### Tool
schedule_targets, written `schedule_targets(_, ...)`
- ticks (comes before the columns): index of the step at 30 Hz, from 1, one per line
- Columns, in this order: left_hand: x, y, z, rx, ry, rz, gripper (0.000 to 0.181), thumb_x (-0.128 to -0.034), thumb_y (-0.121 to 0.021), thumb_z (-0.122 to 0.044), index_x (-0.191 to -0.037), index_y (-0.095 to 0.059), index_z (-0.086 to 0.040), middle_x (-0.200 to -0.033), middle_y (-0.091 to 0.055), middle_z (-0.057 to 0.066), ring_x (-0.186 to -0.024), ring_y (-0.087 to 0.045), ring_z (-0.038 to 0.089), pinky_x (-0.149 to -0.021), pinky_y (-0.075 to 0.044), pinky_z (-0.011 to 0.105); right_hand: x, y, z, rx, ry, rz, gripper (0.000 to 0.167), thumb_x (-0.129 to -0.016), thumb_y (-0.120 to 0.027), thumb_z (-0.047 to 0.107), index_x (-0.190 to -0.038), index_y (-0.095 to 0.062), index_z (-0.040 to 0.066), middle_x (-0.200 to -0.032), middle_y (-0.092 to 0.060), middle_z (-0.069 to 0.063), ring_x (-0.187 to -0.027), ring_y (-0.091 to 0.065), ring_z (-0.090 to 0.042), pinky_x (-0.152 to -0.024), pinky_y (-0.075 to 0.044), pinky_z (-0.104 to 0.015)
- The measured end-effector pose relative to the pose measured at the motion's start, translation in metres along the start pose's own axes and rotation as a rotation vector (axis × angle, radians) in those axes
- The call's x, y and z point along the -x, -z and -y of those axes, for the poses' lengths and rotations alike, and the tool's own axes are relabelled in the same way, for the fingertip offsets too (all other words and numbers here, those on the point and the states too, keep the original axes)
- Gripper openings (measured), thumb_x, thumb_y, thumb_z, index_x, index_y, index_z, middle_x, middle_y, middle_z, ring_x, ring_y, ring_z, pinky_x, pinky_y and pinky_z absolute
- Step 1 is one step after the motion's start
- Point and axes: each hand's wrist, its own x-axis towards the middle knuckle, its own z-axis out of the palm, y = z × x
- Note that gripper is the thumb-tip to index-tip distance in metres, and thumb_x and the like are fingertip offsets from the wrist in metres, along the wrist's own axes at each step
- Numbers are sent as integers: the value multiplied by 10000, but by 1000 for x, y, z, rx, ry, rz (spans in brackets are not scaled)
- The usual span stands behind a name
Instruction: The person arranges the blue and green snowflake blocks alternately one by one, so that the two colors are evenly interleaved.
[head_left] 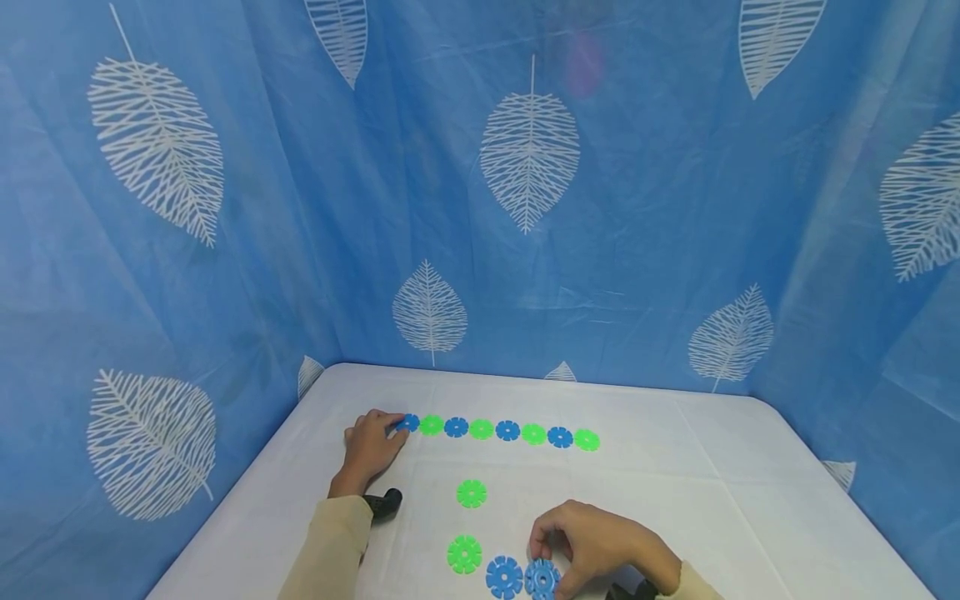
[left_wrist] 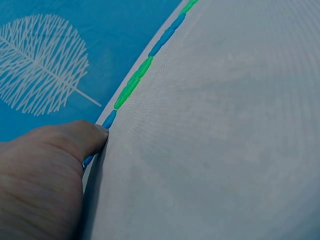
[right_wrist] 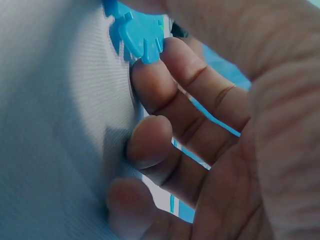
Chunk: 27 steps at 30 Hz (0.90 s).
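Note:
A row of notched plastic discs, blue and green by turns, lies across the back of the table. At its left end my left hand [head_left: 373, 446] pinches a blue disc [head_left: 409, 422] between thumb and fingers; the left wrist view shows the thumb [left_wrist: 92, 137] against its edge. Near the front, my right hand [head_left: 596, 542] grips another blue disc [head_left: 542, 577] by its rim. In the right wrist view that disc [right_wrist: 142, 35] is tilted off the white cloth, fingertips [right_wrist: 152, 82] at its edge. Beside it lies a blue disc [head_left: 504, 577].
Two loose green discs, one nearer [head_left: 464, 554] and one farther [head_left: 472, 493], lie between the hands. The row ends at the right with a green disc [head_left: 587, 440]. A blue leaf-patterned curtain [head_left: 525, 275] hangs around the white-covered table [head_left: 675, 467].

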Motion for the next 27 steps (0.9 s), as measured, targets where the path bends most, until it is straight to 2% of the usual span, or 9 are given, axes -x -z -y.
schedule_targets(6, -1, 0, 0, 12, -9, -4, 404, -913, -695, -327, -1275, -701, -147, -1208, -638, 125, -1151, -561, 323, -885, -340, 500, 1, 1, -1, 99, 52, -15, 344, -688, -889, 304, -981, -711, 329, -822, -628, 207, -629, -477, 74, -535, -437, -167)
schedule_targets(11, 0, -1, 1, 14, -11, -4, 407, -912, -694, -328, -1276, -700, -146, -1206, -638, 127, -1150, -561, 325, -885, -339, 501, 2, 1, -3, 176, 100, -25, 351, -721, -872, 410, -1031, -715, 363, -878, -642, 244, -708, -501, 90, -590, -447, -151)
schedule_targets(17, 1, -1, 1, 12, -12, -6, 405, -913, -691, -328, -1276, -701, -148, -1207, -636, 128, -1148, -561, 325, -884, -338, 498, 1, 0, -5, 227, 95, -17, 361, -744, -847, 494, -1057, -713, 375, -919, -651, 272, -796, -543, 99, -673, -454, -144)
schedule_targets(27, 0, -1, -1, 11, -7, -13, 404, -911, -696, -321, -1273, -701, -140, -1196, -638, 129, -1144, -564, 326, -906, -346, 513, 2, 1, -1, 314, 126, -39, 349, -750, -823, 553, -1033, -720, 375, -908, -641, 292, -814, -544, 113, -729, -446, -138)
